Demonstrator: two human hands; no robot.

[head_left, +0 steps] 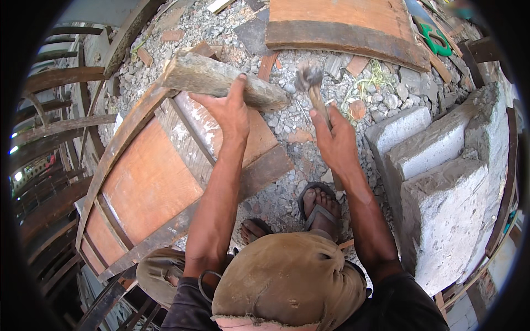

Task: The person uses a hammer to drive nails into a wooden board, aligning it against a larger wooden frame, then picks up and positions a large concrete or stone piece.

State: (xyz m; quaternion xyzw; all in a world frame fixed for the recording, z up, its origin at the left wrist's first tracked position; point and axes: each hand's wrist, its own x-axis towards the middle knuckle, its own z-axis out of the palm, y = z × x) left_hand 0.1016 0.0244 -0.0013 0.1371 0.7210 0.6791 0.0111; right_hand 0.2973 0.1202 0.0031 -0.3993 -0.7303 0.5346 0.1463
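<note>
Hammer [310,83] sits clenched in the right hand [334,138], frame centre. Left hand [229,110] grips a wooden block [221,80] above the curved panel [149,182].

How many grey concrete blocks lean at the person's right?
3: nearest block, middle block, farthest block, stacked side by side right of the right hand; others may be hidden behind.

Gravel gap [287,124] open btwn wood panel [149,182], concrete blocks [436,193].
</note>
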